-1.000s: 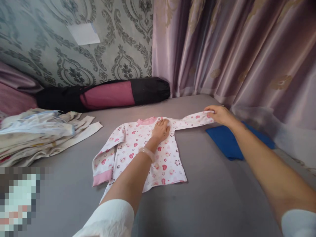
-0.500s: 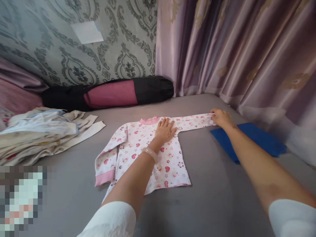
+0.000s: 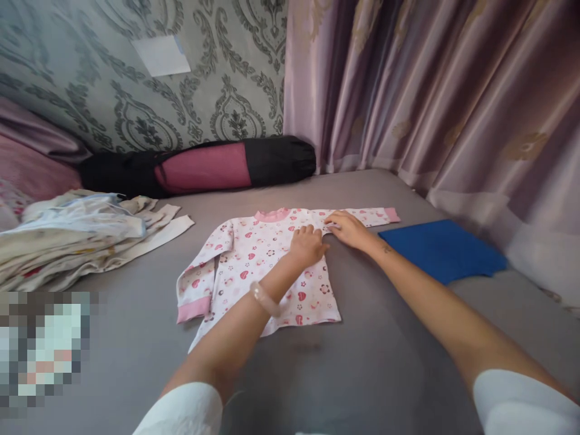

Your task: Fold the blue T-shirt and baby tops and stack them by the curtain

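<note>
A child's long-sleeved shirt [image 3: 254,257], white with pink hearts and flowers, lies spread on the grey sheet, pink collar at the far side. Its left sleeve is bent down toward me; its right sleeve stretches straight out to a pink cuff. My left hand [image 3: 308,244] rests on the shirt's chest near the right shoulder, fingers slightly bent and apart. Close beside it, my right hand [image 3: 348,229] hovers over or touches the base of the right sleeve, thumb and fingers apart. I cannot tell whether it touches the cloth.
A folded blue cloth [image 3: 439,251] lies right of the shirt. On the left is a pile of clothes [image 3: 77,241]. A long black and pink bag [image 3: 203,166] lies along the patterned wall. Purple curtains [image 3: 385,84] hang at the right. The lower left corner is blurred out.
My right hand has let go of the right sleeve's cuff and moved left along the sleeve to the shoulder. My left hand remains on the chest, its fingers a little more bent.
</note>
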Available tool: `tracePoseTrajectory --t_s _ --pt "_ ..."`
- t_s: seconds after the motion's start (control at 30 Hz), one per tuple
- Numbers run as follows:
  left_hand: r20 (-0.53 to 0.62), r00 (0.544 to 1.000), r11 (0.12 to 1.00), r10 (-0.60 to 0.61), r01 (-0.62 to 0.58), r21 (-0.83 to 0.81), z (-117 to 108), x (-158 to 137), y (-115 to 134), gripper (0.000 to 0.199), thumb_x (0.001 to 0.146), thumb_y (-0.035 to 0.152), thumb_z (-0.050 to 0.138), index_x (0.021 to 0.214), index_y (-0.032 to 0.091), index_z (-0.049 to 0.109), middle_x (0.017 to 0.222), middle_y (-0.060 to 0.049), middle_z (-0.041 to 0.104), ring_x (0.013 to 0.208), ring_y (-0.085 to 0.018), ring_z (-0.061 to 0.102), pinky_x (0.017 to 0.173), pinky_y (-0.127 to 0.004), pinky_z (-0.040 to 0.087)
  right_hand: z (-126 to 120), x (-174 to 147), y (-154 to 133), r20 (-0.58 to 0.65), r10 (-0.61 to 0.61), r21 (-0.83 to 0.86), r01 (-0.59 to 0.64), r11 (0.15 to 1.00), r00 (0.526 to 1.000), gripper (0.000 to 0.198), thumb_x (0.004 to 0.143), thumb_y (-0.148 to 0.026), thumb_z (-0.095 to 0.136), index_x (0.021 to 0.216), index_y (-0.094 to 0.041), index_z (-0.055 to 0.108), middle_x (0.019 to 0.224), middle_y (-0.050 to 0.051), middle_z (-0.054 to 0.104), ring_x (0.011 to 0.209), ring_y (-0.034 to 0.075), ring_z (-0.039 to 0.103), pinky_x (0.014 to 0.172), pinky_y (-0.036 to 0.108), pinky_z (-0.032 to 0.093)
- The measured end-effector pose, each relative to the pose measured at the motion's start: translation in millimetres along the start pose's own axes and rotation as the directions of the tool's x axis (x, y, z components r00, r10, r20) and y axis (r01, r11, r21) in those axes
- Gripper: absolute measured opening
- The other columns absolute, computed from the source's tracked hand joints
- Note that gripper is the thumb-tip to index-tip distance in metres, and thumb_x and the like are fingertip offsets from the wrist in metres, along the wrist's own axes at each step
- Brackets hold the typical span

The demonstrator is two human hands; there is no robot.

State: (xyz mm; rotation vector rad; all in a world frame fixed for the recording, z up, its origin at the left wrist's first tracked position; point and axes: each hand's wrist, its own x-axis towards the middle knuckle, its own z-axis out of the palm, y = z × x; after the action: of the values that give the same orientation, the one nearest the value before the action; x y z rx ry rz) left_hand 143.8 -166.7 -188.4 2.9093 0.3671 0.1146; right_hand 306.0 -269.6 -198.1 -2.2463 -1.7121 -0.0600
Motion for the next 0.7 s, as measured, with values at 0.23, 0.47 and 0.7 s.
tracePoseTrajectory --t_s 0.23,0.47,0.7 --pt "0.239 0.945 0.970 0.225 -0.194 -0.145 -14.0 -108.1 48.2 0.044 0.080 0.056 0.063 0.101 0.018 0.060 0.102 -0.009 0.062 0.097 -0.026 0.060 0.078 -0.034 0.049 12.4 -7.4 -17.0 0.109 -0.124 -0.203 0.145 0.968 0.986 0.035 0.088 -0.006 0.041 0.107 -0.018 0.067 0.107 0.011 0.064 0.103 0.023 0.054 0.092 0.033 0.036" --pt "0.170 0.978 0.992 0.124 -0.119 -0.039 -1.7 -133.1 67.7 0.021 0.094 0.029 0.047 0.100 0.016 0.061 0.101 -0.014 0.064 0.098 -0.027 0.060 0.077 -0.037 0.050 13.7 -10.8 -26.4 0.092 -0.117 -0.317 0.141 0.938 0.989 0.034 0.090 -0.007 0.037 0.106 -0.016 0.065 0.110 0.012 0.064 0.102 0.024 0.052 0.090 0.033 0.034" --pt "0.076 0.992 0.993 0.101 -0.095 -0.074 2.4 -127.2 72.7 0.026 0.095 0.026 0.039 0.093 0.017 0.063 0.096 -0.012 0.066 0.092 -0.024 0.063 0.075 -0.034 0.051 14.1 -4.1 -23.1 0.099 -0.115 -0.309 0.140 0.941 0.988 0.032 0.092 -0.011 0.039 0.104 -0.020 0.067 0.110 0.011 0.065 0.103 0.024 0.050 0.086 0.035 0.032"
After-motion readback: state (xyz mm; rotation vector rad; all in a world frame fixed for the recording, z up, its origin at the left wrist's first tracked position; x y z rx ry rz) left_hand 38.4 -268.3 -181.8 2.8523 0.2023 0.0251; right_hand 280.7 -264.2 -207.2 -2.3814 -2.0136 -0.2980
